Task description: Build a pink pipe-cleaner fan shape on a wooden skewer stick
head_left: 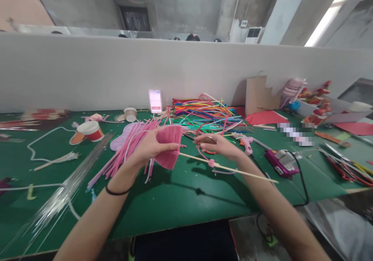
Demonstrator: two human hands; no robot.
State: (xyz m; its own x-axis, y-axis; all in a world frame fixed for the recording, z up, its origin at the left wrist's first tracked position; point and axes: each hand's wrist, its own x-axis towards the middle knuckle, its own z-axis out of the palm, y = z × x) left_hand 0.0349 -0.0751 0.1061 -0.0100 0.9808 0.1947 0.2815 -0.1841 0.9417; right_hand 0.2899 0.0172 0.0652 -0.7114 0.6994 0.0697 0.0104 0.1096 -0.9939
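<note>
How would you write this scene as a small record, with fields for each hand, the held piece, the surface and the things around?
Left hand: grips a pink ribbed piece
Held piece: flared, with a thin wooden stick extending from it; a small pink lump sits on the stick
Right hand: fingers bent, near the stick; grip unclear
Surface: green tabletop
Left side: pink strips, paper cup
Right side: pink glue gun, purple power strip
Behind: multicoloured strips, pale partition

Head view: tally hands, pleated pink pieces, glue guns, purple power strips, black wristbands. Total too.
Left hand and right hand: 2
Pleated pink piece: 1
Glue gun: 1
Purple power strip: 1
Black wristband: 1
Total: 6
</note>
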